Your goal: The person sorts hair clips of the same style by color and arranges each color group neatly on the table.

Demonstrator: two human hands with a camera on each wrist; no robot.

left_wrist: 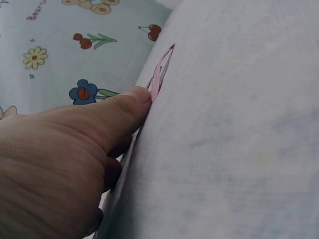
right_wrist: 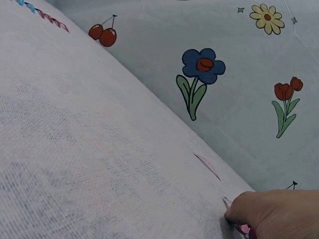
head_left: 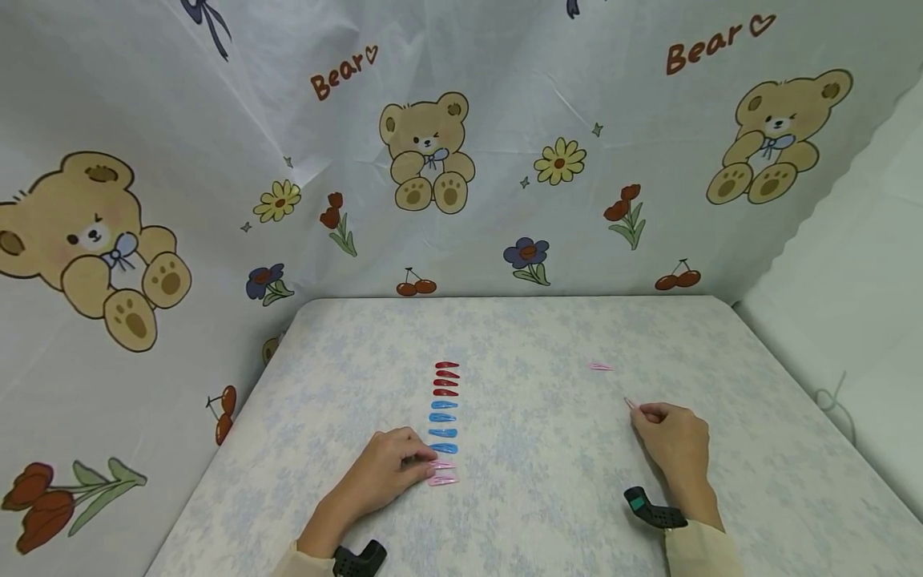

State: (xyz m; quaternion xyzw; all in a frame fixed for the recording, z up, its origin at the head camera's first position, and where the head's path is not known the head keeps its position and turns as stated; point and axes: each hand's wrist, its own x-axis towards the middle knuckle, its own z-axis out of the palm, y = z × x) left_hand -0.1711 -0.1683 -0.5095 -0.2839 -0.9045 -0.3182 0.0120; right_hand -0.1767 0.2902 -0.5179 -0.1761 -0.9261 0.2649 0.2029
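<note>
Snap hair clips lie in a column left of the table's middle: red clips (head_left: 446, 383) at the far end, blue clips (head_left: 443, 417) below them, then two pink clips, the nearest pink clip (head_left: 443, 481) at the bottom. My left hand (head_left: 392, 469) pinches the upper pink clip (head_left: 444, 465) by its rounded end, low at the tabletop; in the left wrist view a pink clip (left_wrist: 158, 74) shows past the thumb tip. At the right, my right hand (head_left: 674, 441) pinches another pink clip (head_left: 630, 403) between thumb and fingers, its narrow tip pointing away.
One more pink clip (head_left: 601, 367) lies on the table beyond my right hand. The table (head_left: 534, 336) has a pale blue mottled cover, and a curtain printed with bears (head_left: 433, 160) hangs behind its far edge. A thin cord (head_left: 836, 405) hangs at the right.
</note>
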